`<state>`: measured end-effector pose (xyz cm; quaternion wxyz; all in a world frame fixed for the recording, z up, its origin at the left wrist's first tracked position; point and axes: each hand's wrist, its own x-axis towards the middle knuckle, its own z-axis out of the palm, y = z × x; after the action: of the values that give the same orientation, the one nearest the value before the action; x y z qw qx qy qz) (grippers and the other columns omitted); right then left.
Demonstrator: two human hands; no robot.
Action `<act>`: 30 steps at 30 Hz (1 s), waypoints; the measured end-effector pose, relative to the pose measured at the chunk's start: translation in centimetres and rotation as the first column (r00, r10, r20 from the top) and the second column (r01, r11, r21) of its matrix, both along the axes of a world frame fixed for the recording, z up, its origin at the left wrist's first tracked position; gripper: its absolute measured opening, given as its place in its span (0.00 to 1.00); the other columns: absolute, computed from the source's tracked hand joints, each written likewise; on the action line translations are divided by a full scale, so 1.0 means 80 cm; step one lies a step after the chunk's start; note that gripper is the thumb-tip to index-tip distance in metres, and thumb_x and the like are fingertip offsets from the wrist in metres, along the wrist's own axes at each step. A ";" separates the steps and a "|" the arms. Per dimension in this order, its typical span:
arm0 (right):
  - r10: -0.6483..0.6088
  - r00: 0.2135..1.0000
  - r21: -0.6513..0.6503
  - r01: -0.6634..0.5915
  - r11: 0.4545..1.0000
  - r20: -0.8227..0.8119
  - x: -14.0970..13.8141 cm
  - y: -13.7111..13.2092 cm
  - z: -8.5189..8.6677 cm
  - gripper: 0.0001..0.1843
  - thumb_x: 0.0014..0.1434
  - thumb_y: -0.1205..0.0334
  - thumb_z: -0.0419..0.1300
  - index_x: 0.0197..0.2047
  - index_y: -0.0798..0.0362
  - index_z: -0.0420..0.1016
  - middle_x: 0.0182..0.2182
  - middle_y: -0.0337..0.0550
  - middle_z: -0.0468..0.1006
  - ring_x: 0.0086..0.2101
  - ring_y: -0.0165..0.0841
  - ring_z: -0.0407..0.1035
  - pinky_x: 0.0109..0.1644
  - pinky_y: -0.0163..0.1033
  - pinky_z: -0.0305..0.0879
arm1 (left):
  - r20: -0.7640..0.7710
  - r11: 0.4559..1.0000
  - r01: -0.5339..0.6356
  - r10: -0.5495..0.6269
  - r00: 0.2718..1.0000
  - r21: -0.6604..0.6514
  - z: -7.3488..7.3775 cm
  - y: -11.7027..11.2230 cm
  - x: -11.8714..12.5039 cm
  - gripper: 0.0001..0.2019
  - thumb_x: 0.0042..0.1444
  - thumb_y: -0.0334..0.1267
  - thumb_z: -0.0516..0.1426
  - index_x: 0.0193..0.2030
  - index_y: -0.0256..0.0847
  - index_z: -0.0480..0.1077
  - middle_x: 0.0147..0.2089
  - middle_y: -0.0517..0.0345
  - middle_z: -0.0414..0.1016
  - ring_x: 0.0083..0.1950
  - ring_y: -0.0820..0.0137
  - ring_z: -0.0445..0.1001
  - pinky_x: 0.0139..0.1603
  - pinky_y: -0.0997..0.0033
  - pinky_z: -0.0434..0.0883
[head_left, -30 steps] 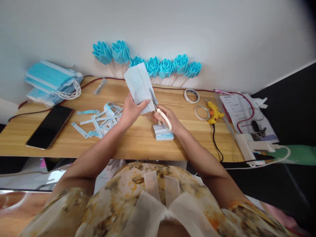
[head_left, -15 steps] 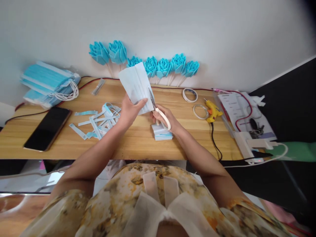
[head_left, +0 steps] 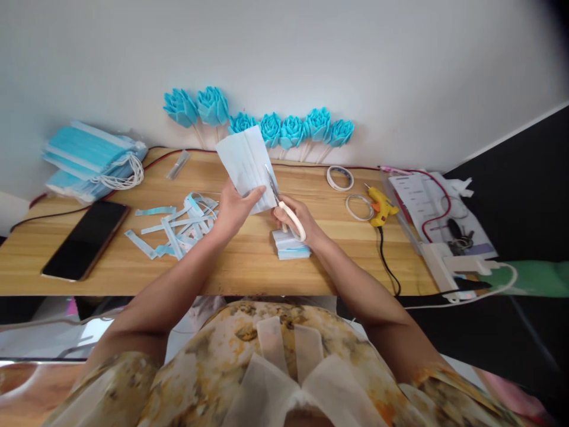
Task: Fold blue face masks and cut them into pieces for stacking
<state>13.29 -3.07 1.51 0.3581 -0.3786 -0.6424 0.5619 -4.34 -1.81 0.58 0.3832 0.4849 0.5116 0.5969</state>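
Note:
My left hand [head_left: 235, 207] pinches a pale blue, pleated face mask sheet [head_left: 246, 163], its thumb lying across the lower part. No ear loops show on the sheet. White-handled scissors [head_left: 293, 222] are gripped in my right hand [head_left: 304, 218], their blades lying along the sheet's right side. Whether the blades are parted is hard to make out. Under my right hand sits a small stack of cut mask pieces [head_left: 291, 246]. Left of my left hand is a loose heap of cut mask strips [head_left: 178, 224] with white ear loops among them.
Several blue flowers on sticks [head_left: 271, 130] lean on the wall. At left are packed masks [head_left: 89, 154] and a phone [head_left: 86, 240]. On the right are a tape roll [head_left: 340, 178], a ring [head_left: 359, 207], a yellow glue gun [head_left: 381, 206], papers, keys and a power strip [head_left: 444, 270].
The whole view has shifted slightly, so everything sits a little lower. Both hands keep nearly the same hold on the sheet and scissors.

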 end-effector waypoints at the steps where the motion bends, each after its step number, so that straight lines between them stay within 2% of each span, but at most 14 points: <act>1: -0.001 1.000 0.001 0.001 1.000 -0.007 0.000 0.000 0.000 0.31 0.54 0.30 0.64 0.34 0.51 0.67 0.23 0.33 0.65 0.22 0.25 0.61 0.25 0.33 0.56 | 0.001 1.000 0.002 -0.002 1.000 -0.009 0.000 0.000 0.000 0.22 0.49 0.44 0.68 0.48 0.36 0.73 0.50 0.45 0.81 0.53 0.52 0.80 0.56 0.50 0.76; 12: -0.028 0.999 -0.036 0.026 0.999 -0.038 0.000 -0.002 0.004 0.28 0.53 0.34 0.67 0.33 0.52 0.69 0.24 0.34 0.68 0.21 0.24 0.61 0.23 0.33 0.57 | 0.014 0.999 -0.006 0.007 1.000 -0.033 0.004 -0.003 0.001 0.21 0.49 0.45 0.68 0.46 0.36 0.74 0.48 0.46 0.82 0.51 0.54 0.81 0.52 0.56 0.77; 21: -0.049 0.998 -0.059 0.046 0.997 -0.046 -0.001 -0.002 0.006 0.27 0.53 0.36 0.67 0.30 0.53 0.69 0.23 0.33 0.70 0.19 0.22 0.60 0.21 0.32 0.56 | 0.048 0.999 0.003 0.000 0.999 -0.043 0.007 -0.004 0.003 0.22 0.48 0.45 0.68 0.47 0.36 0.74 0.51 0.44 0.82 0.52 0.52 0.81 0.55 0.53 0.77; 30: -0.074 0.996 -0.072 0.070 0.995 -0.057 -0.001 -0.003 0.001 0.24 0.52 0.41 0.70 0.29 0.53 0.69 0.22 0.33 0.70 0.18 0.21 0.60 0.19 0.31 0.55 | 0.048 0.999 0.003 -0.001 0.999 -0.043 -0.004 0.000 0.000 0.23 0.49 0.47 0.68 0.48 0.36 0.74 0.51 0.45 0.82 0.52 0.53 0.81 0.55 0.53 0.77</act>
<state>13.23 -3.32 1.59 0.3837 -0.3968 -0.5973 0.5818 -4.32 -1.81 0.25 0.4063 0.4625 0.5144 0.5970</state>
